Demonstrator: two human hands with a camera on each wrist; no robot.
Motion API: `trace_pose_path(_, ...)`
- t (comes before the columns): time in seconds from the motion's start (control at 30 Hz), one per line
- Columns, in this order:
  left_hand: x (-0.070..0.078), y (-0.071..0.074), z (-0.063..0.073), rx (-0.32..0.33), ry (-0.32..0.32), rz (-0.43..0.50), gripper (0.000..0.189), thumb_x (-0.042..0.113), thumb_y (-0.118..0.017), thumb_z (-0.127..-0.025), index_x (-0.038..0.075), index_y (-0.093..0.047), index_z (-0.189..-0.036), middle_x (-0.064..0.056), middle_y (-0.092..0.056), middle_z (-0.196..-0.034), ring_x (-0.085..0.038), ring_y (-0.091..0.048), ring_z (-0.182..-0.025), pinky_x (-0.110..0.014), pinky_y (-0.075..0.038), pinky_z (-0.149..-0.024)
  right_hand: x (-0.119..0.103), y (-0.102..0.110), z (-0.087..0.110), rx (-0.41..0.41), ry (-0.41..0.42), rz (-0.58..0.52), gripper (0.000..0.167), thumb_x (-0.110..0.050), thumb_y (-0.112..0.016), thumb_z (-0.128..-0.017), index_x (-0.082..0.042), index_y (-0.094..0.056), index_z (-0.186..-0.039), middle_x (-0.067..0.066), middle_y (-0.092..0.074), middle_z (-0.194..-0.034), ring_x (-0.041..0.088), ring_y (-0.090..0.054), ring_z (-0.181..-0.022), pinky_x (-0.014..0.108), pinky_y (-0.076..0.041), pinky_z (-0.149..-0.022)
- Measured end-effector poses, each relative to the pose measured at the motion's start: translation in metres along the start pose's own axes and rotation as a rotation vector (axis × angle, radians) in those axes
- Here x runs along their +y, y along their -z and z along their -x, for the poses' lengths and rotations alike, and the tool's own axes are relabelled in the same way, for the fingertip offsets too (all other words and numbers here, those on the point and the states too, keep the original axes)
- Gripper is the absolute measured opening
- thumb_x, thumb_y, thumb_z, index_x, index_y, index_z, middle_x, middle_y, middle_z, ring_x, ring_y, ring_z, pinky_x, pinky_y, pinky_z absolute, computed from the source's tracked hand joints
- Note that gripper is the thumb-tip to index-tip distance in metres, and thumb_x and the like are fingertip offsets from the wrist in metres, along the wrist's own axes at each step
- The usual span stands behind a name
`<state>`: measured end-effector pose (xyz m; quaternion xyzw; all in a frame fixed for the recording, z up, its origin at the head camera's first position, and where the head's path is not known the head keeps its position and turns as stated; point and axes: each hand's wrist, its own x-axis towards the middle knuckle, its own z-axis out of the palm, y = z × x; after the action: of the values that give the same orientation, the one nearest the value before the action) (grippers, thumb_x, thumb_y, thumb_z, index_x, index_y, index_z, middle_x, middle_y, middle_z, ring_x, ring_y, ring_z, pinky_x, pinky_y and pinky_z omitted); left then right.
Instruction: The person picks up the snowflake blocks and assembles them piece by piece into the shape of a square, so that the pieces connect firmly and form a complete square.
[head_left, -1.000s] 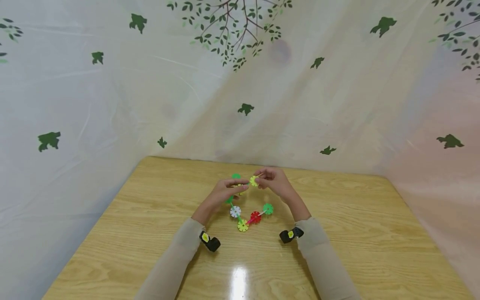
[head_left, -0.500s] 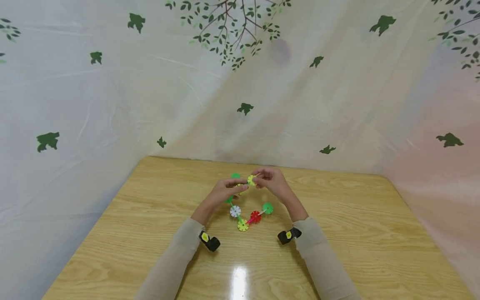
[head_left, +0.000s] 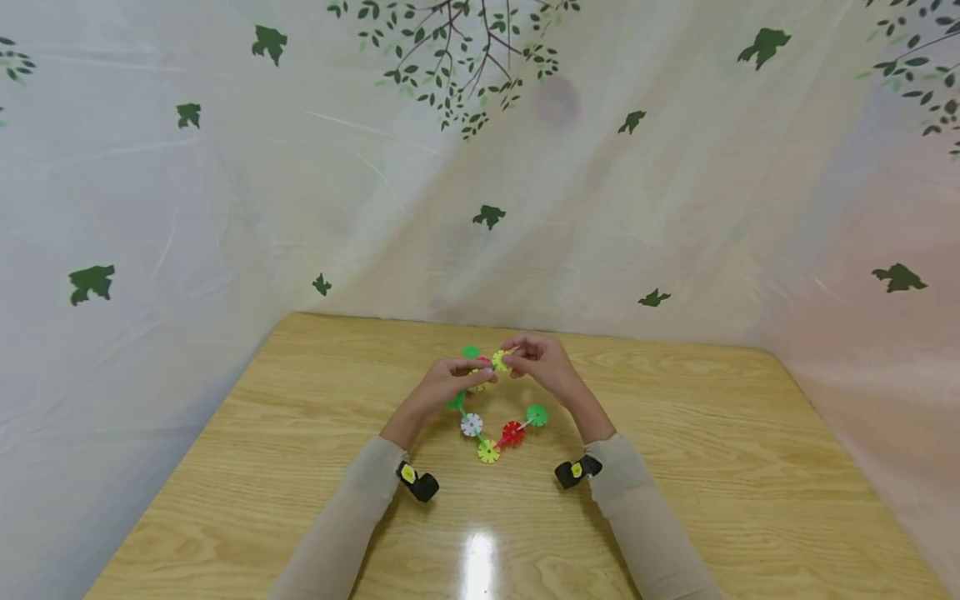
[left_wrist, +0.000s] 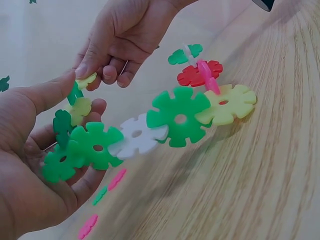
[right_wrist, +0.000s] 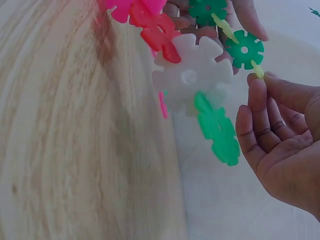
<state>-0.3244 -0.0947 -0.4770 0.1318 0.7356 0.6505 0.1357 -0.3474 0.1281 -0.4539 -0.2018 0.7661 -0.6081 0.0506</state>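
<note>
A chain of notched, flower-shaped plastic discs bends across the table between the hands; its white disc (head_left: 472, 425) and front yellow disc (head_left: 489, 452) show in the head view. My left hand (head_left: 438, 387) holds the far part of the chain, fingers curled beneath the green discs (left_wrist: 96, 146) and thumb near their end. Between thumb and index finger, my right hand (head_left: 551, 362) pinches a small yellow disc (left_wrist: 86, 81). This yellow disc meets a green disc (right_wrist: 244, 49) at the chain's end. The other end carries a red disc (head_left: 513, 433) and a green disc (head_left: 537, 415).
Beyond the left fingertips lies a green disc (head_left: 471, 352) on the wooden table (head_left: 712, 467). Pink pieces (left_wrist: 88, 226) and a green piece (left_wrist: 100, 195) appear below the chain in the left wrist view. A leaf-patterned curtain (head_left: 420, 208) hangs behind the table.
My right hand has shifted slightly left with the yellow disc, closer to the left fingertips. A red disc now shows between the hands. The chain's near part has shifted very slightly right.
</note>
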Motion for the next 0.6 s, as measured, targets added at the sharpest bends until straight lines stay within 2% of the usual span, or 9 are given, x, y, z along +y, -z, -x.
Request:
trace_pose_path(0.23, -0.0017, 0.0002, -0.0012, 0.02, -0.01, 0.026, 0.036, 0.023, -0.071, -0.097, 0.0, -0.071, -0.125, -0.008, -0.075, -0.111, -0.014, -0.069, -0.1, -0.045, -0.058, -0.095, -0.0032, -0.0011, 0.0015, -0.01, 0.02, 0.002, 0.023, -0.004, -0.068, -0.097, 0.01, -0.067, -0.115, 0.013, -0.071, -0.086, 0.014, -0.066, -0.07, 0.046, -0.062, -0.076)
trace_pose_path(0.3, -0.0022, -0.0001, -0.0015, 0.022, -0.009, 0.037, 0.035, 0.021, -0.072, -0.097, 0.0, -0.071, -0.124, -0.006, -0.076, -0.107, -0.011, -0.07, -0.096, -0.043, -0.058, -0.095, -0.0039, -0.001, 0.0023, -0.015, 0.032, 0.0, 0.021, -0.002, -0.068, -0.096, 0.01, -0.067, -0.114, 0.015, -0.071, -0.088, 0.014, -0.066, -0.071, 0.047, -0.062, -0.075)
trace_pose_path(0.47, -0.0025, -0.0014, -0.0019, 0.021, -0.025, 0.054, 0.038, 0.019, -0.072, -0.096, -0.008, -0.068, -0.124, 0.002, -0.077, -0.093, -0.009, -0.071, -0.089, -0.037, -0.06, -0.091, -0.0027, -0.0016, 0.0025, -0.02, 0.053, -0.004, 0.022, -0.001, -0.067, -0.096, 0.014, -0.066, -0.113, 0.028, -0.069, -0.092, 0.012, -0.066, -0.069, 0.039, -0.062, -0.073)
trace_pose_path(0.6, -0.0023, -0.0022, -0.0021, 0.022, -0.03, 0.062, 0.041, 0.018, -0.072, -0.097, -0.011, -0.066, -0.124, 0.003, -0.076, -0.092, -0.009, -0.071, -0.088, -0.037, -0.06, -0.091, -0.0009, -0.0024, 0.0019, -0.018, 0.048, -0.014, 0.024, -0.001, -0.068, -0.096, 0.015, -0.065, -0.113, 0.023, -0.071, -0.09, 0.01, -0.065, -0.068, 0.039, -0.062, -0.072)
